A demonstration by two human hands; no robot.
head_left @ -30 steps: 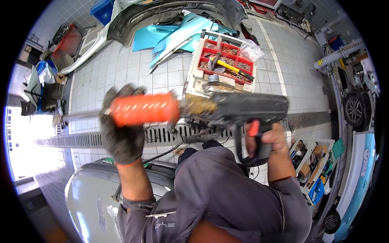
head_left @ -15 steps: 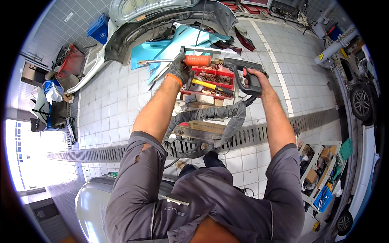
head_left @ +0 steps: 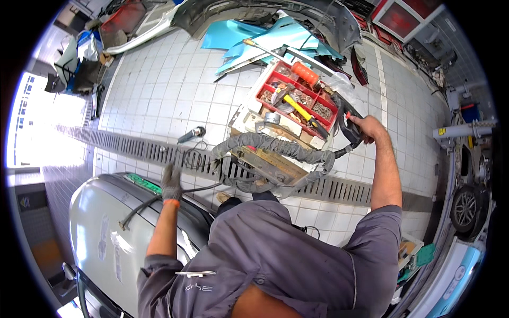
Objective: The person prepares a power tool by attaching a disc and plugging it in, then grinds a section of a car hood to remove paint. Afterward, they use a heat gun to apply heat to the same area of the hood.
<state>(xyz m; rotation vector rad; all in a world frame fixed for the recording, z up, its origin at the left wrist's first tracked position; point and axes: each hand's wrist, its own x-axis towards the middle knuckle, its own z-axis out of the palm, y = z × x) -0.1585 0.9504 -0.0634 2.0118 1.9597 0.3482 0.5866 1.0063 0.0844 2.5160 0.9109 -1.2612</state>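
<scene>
My right hand (head_left: 370, 129) is bare and wrapped round the black pistol grip of a slide-hammer dent puller (head_left: 305, 72). The puller has an orange slide weight and a long thin rod pointing to the far left. It hangs over a red parts tray (head_left: 272, 78) of small metal pieces. A hammer (head_left: 303, 112) with a yellow and black handle lies across the tray. My left hand (head_left: 171, 184), in a dark grey glove with an orange cuff, is apart from the puller, fingers stretched out. A dark cable (head_left: 139, 209) passes by it; contact cannot be told.
A silver car body (head_left: 101, 212) is at my near left. A thick wrapped hose (head_left: 265, 142) loops before me, beside a corded power tool (head_left: 191, 134) on the tiled floor. A drain grate (head_left: 127, 150) crosses the floor. Light-blue panels (head_left: 233, 36) lie at the far side.
My left hand has let go of the puller's orange weight and moved down left beside the silver car. My right hand has moved right and lower with the puller, now tilted. The view has turned.
</scene>
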